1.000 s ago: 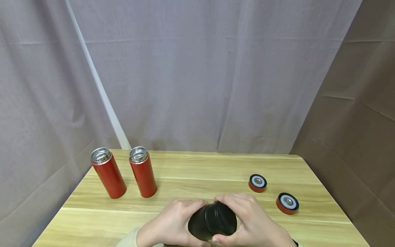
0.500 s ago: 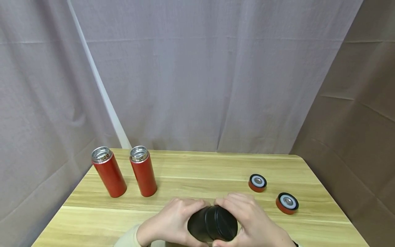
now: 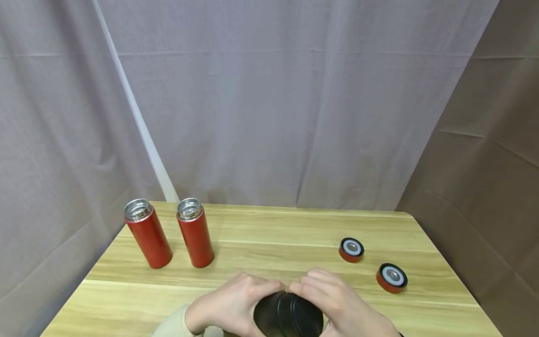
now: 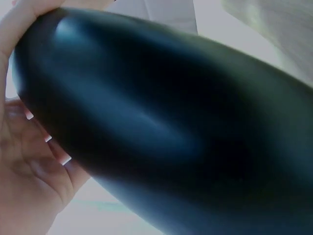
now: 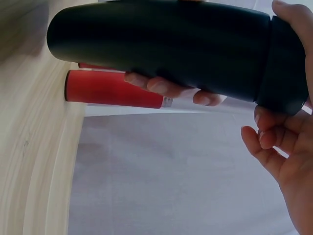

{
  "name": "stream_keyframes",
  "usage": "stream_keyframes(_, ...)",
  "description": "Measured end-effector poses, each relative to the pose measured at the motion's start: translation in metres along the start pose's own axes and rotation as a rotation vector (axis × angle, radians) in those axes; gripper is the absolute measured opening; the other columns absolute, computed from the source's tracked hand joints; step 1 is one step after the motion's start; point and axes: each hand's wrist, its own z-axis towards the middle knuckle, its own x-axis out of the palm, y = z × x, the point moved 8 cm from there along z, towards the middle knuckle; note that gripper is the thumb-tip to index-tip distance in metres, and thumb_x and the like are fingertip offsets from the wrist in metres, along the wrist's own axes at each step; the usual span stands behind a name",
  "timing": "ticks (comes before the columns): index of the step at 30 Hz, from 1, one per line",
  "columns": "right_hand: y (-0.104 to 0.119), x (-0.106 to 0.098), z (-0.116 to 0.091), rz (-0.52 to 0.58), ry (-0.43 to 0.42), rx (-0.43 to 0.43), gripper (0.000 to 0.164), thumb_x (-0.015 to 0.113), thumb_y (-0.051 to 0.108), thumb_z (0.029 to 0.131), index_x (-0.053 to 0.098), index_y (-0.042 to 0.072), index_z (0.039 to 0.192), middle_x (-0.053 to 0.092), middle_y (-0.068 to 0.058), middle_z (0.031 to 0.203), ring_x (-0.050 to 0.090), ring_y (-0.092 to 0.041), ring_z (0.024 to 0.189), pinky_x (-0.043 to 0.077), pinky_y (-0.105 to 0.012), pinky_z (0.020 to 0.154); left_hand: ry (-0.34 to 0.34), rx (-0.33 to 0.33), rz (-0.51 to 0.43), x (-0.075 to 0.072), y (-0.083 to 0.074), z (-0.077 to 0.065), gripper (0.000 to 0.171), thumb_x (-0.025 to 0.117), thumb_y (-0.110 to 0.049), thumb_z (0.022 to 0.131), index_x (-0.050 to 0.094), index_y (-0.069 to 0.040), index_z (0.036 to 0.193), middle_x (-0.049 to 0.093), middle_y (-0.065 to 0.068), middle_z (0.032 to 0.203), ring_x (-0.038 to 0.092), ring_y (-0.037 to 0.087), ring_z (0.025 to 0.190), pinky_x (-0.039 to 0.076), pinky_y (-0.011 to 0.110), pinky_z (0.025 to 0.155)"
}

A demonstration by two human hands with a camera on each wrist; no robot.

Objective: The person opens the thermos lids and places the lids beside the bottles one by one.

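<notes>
A black thermos bottle [image 3: 267, 313] with a black lid [image 3: 306, 318] is at the bottom centre of the head view. My left hand [image 3: 233, 302] grips its body; in the right wrist view those fingertips [image 5: 161, 87] curl round the far side. My right hand [image 3: 337, 299] holds the lid, with thumb and fingers pinching it in the right wrist view. The lid sits on the bottle with a thin seam between them. In the left wrist view the black bottle [image 4: 142, 117] fills most of the picture.
Two red thermos bottles [image 3: 150, 238] [image 3: 197, 238] stand uncapped at the left of the wooden table [image 3: 261, 238]. Two red lids [image 3: 351, 250] [image 3: 392, 277] lie at the right, inner side up. A grey curtain [image 3: 252, 117] hangs behind the table.
The black bottle and both hands have sunk slightly lower in the head view. My right hand has turned a little on the lid, its fingers now closer to the left hand's.
</notes>
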Motion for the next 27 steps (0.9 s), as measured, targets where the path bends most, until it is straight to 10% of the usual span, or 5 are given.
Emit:
stream_keyframes(6, 0.001, 0.004, 0.003, 0.033, 0.044, -0.039, 0.056, 0.049, 0.055, 0.101, 0.063, 0.005, 0.121, 0.061, 0.007, 0.100, 0.051, -0.006, 0.086, 0.040, -0.019, 0.079, 0.081, -0.044, -0.128, 0.006, 0.004, -0.001, 0.055, 0.087, -0.041, 0.073, 0.058, -0.023, 0.115, 0.061, -0.016, 0.091, 0.049, -0.014, 0.079, 0.042, 0.008, 0.065)
stream_keyframes(10, -0.003, 0.006, 0.000, 0.078, 0.042, 0.033, 0.051, 0.063, 0.051, 0.095, 0.063, 0.007, 0.121, 0.063, 0.009, 0.102, 0.053, -0.003, 0.088, 0.040, -0.017, 0.081, 0.080, -0.065, -0.120, 0.006, 0.002, -0.002, 0.050, 0.086, -0.040, 0.075, 0.057, -0.023, 0.112, 0.057, -0.018, 0.088, 0.047, -0.015, 0.074, 0.041, 0.007, 0.062)
stream_keyframes(16, -0.013, 0.009, -0.010, 0.076, 0.065, 0.222, 0.061, 0.082, 0.047, 0.081, 0.060, 0.016, 0.129, 0.061, 0.015, 0.110, 0.056, -0.002, 0.095, 0.042, -0.017, 0.086, -0.016, -0.143, 0.043, -0.001, 0.000, -0.007, 0.051, 0.083, -0.050, 0.077, 0.058, -0.028, 0.116, 0.056, -0.025, 0.090, 0.049, -0.015, 0.074, 0.040, 0.007, 0.063)
stream_keyframes(27, -0.039, 0.021, -0.028, -0.176, 0.170, 0.599, 0.070, 0.073, 0.069, 0.077, 0.060, 0.026, 0.130, 0.061, 0.020, 0.120, 0.059, -0.003, 0.104, 0.049, -0.039, 0.087, -0.186, -0.293, 0.488, -0.010, 0.005, -0.010, 0.074, 0.087, -0.062, 0.062, 0.062, -0.022, 0.118, 0.064, -0.012, 0.087, 0.063, 0.004, 0.075, 0.047, 0.025, 0.056)
